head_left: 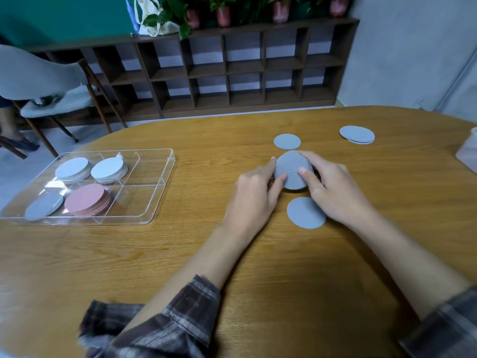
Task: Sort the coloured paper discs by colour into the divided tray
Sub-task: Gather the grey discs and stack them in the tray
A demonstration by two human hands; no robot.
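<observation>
A stack of grey paper discs (291, 167) lies mid-table, held between both hands. My left hand (254, 192) pinches its left edge with thumb and fingers. My right hand (327, 184) curls round its right side, thumb on top. Single grey discs lie just beyond (287, 141) and just in front (304, 213) of the stack, and a small grey pile (357, 134) sits far right. The clear divided tray (160, 192) on the left holds two pale disc stacks (72, 167) (108, 169), a pink stack (86, 198) and a tilted grey disc (44, 206).
The tray's right-hand compartments hold nothing. A translucent container (468, 151) shows at the table's right edge. Beyond the table stand a grey chair (38, 81) and a low wooden shelf unit (232, 68) with potted plants on top.
</observation>
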